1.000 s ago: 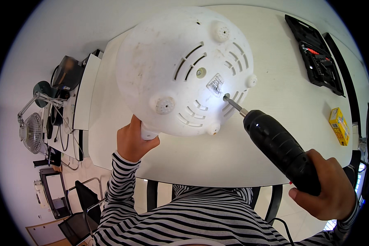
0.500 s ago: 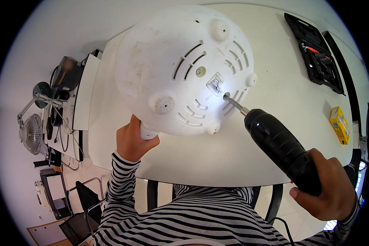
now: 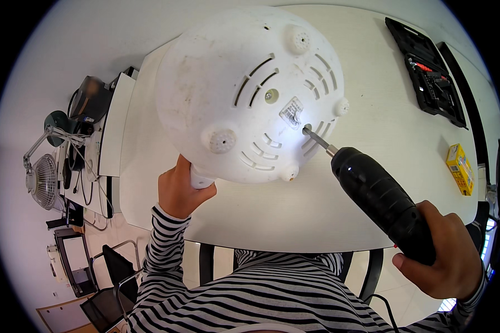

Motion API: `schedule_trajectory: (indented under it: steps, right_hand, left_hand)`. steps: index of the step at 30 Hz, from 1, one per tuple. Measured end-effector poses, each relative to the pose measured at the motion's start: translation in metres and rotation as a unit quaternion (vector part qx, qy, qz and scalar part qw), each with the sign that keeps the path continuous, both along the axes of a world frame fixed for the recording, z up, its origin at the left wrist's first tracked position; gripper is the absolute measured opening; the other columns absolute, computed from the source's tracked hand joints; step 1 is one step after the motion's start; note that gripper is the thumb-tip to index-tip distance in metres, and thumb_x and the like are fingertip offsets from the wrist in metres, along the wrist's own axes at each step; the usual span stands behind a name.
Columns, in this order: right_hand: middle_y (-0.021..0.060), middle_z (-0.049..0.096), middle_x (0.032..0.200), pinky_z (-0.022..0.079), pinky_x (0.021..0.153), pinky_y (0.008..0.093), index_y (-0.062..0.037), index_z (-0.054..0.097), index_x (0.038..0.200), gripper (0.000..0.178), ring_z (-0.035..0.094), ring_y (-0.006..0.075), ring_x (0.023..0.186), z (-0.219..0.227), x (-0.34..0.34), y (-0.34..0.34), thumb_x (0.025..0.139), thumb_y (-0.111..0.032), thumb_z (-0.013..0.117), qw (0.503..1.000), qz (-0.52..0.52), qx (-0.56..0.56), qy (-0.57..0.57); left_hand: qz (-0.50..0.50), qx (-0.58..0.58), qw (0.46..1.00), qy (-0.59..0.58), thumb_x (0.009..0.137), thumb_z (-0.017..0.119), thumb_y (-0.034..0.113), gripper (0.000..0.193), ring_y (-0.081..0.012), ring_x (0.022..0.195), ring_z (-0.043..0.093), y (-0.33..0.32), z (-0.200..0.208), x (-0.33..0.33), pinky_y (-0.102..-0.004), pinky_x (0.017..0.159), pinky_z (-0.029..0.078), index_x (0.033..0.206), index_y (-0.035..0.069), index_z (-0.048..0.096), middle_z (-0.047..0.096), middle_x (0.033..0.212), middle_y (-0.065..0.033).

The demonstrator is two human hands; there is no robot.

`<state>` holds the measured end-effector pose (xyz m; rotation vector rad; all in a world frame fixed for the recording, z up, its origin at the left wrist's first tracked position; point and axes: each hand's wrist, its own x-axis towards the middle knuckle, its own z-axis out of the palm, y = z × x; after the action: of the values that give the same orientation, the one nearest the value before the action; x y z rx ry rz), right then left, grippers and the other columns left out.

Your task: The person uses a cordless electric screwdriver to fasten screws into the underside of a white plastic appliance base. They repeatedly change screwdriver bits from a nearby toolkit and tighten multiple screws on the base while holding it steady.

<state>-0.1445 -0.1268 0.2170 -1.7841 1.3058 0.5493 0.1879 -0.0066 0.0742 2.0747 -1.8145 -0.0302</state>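
A white, round-bottomed appliance (image 3: 200, 83) is tipped so its underside faces me, showing vent slots, several dotted feet and a torn label. Its exact kind does not show. At its lower left, my left hand (image 3: 180, 191) is wrapped round a short white handle (image 3: 201, 180). My right hand (image 3: 447, 252) grips a black electric screwdriver (image 3: 375, 188) at its rear end. The metal bit (image 3: 318, 139) slants up and left, its tip inside a recessed hole (image 3: 306, 129) in the base. A bright light spot falls beside that hole.
On the pale table (image 3: 294, 216), an open black tool case (image 3: 436, 83) with bits and red-handled pieces lies at the far right. A yellow box (image 3: 460, 169) is nearer the right edge. Left of the table are a fan (image 3: 43, 180), cables and a black chair (image 3: 119, 266).
Almost nothing differs. Both hands, the appliance and the screwdriver keep their places, with the bit tip still in the same hole.
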Motion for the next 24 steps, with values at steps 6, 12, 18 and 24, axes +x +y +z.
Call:
schedule_trajectory:
  steps: [6, 12, 18, 24]
  right_hand:
    - [0.0089, 0.051, 0.061, 0.038, 0.053, 0.0334, -0.0022, 0.047, 0.093, 0.042, 0.044, 0.0195, 0.051, 0.001, -0.001, 0.001, 0.06, -0.018, 0.068, 1.0, 0.007, -0.01, 0.001]
    - [0.0083, 0.052, 0.064, 0.037, 0.057, 0.0333, -0.0027, 0.048, 0.094, 0.044, 0.044, 0.0203, 0.057, -0.005, -0.007, 0.007, 0.059, -0.019, 0.068, 0.996, 0.015, -0.065, -0.053]
    - [0.0085, 0.051, 0.065, 0.036, 0.058, 0.0337, -0.0035, 0.048, 0.095, 0.045, 0.044, 0.0204, 0.059, -0.001, -0.009, 0.01, 0.059, -0.02, 0.068, 0.997, 0.005, -0.072, -0.041]
    - [0.0084, 0.05, 0.065, 0.036, 0.057, 0.0334, -0.0038, 0.048, 0.096, 0.045, 0.043, 0.0202, 0.058, -0.005, -0.009, 0.005, 0.06, -0.021, 0.068, 0.997, 0.019, -0.062, -0.05]
  left_hand:
    - [-0.006, -0.005, 1.0, 0.004, 0.056, 0.067, 0.013, 0.064, -0.0287, 0.062, 0.061, -0.001, 0.0, 0.0, -0.0316, 0.055, 0.049, 0.114, 0.001, 0.041, 0.062, 0.076, -0.0124]
    - [-0.006, -0.015, 1.0, -0.012, 0.056, 0.067, 0.012, 0.064, -0.0287, 0.061, 0.061, 0.0, -0.002, 0.001, -0.0312, 0.054, 0.049, 0.113, 0.001, 0.041, 0.061, 0.075, -0.0123]
    - [-0.014, -0.018, 1.0, -0.012, 0.056, 0.067, 0.012, 0.064, -0.0288, 0.059, 0.06, -0.005, 0.0, -0.002, -0.0313, 0.053, 0.049, 0.113, 0.0, 0.041, 0.061, 0.071, -0.0119]
    - [0.0, -0.004, 1.0, -0.005, 0.056, 0.067, 0.012, 0.064, -0.029, 0.059, 0.06, 0.0, -0.001, 0.0, -0.0316, 0.052, 0.048, 0.113, 0.0, 0.041, 0.061, 0.07, -0.0118]
